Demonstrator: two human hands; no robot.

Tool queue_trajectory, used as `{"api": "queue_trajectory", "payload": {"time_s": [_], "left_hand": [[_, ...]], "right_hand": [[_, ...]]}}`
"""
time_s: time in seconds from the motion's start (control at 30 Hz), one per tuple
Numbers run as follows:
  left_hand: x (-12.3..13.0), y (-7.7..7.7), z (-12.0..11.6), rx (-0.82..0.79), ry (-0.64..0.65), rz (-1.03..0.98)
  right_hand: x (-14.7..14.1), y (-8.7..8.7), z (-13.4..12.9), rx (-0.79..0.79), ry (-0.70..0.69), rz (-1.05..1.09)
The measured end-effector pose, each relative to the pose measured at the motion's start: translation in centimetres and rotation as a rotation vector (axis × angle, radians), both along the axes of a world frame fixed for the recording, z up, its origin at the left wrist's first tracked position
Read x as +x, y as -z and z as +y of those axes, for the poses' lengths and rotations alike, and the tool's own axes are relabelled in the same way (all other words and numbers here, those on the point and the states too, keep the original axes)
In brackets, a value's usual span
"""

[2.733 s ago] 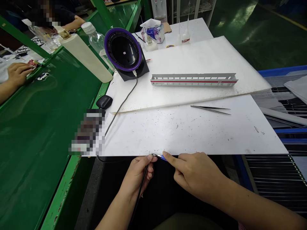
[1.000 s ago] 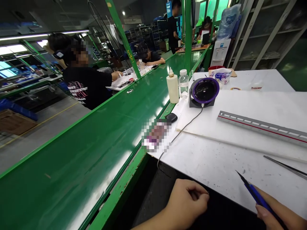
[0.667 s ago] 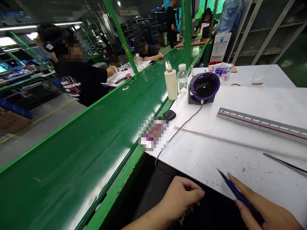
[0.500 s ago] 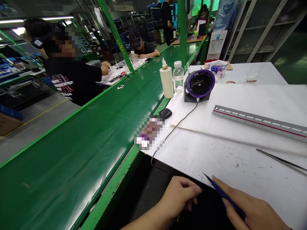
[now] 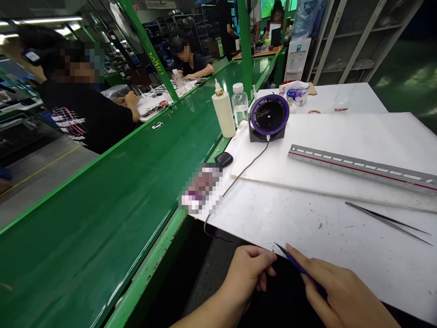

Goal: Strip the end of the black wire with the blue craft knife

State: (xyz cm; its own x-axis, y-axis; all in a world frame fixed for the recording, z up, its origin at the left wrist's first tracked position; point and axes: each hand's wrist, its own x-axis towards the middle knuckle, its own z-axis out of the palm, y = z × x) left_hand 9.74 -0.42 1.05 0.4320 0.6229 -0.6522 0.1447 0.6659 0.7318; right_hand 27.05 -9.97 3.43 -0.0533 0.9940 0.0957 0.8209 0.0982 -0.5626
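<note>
Ok, biggest first: green bench (image 5: 102,200) runs along the L side, w/ the white table (image 5: 334,228) butted up to it. White foam sheet (image 5: 334,130) lies on the table, and the gray train-car shell (image 5: 351,162) lies on that, well apart from both my hands. Shell status: row of window openings + red stripe already in; can't tell if any detail's missing, far end runs up to the frame edge. Round purple-rimmed device (image 5: 269,115) stands nr the foam's L corner, w/ squeeze bottle (image 5: 224,116) & clear bottle (image 5: 240,105) just beside it.

My R hand (image 5: 337,282) is at the table's near edge, thumb + index narrowed on a blue pointed tool (image 5: 296,263), approx. pen grip. My L hand (image 5: 244,273) is in front of the same edge, thumb & index pinched together, other fingers curled; can't tell if there's a small pc. between them. Tool tip's near the L fingertips, not touching, so no contact work at this pt. Metal tweezers (image 5: 358,208) lie on bare table, unheld, between the foam & my R hand.
</note>
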Motion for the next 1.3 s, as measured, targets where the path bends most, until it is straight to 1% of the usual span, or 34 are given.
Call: {"api": "queue_trajectory", "payload": {"time_s": [0.2, 0.37, 0.7, 1.07, 1.3], "left_hand": [[0.06, -0.07, 0.06, 0.014, 0.016, 0.028], [-0.02, 0.03, 0.10, 0.039, 0.030, 0.031], [0.01, 0.17, 0.02, 0.023, 0.003, 0.019], [0.25, -0.35, -0.11, -0.037, -0.064, -0.028], [0.23, -0.16, -0.20, -0.024, -0.054, -0.022]], "right_hand": [[0.02, 0.60, -0.33, -0.024, -0.035, -0.029], [0.04, 0.62, -0.27, -0.042, -0.052, -0.063], [0.16, 0.68, -0.54, -0.071, -0.055, -0.048], [0.26, 0.73, -0.53, -0.145, -0.038, 0.004], [0.22, 0.71, -0.58, -0.141, -0.028, 0.006]]}}
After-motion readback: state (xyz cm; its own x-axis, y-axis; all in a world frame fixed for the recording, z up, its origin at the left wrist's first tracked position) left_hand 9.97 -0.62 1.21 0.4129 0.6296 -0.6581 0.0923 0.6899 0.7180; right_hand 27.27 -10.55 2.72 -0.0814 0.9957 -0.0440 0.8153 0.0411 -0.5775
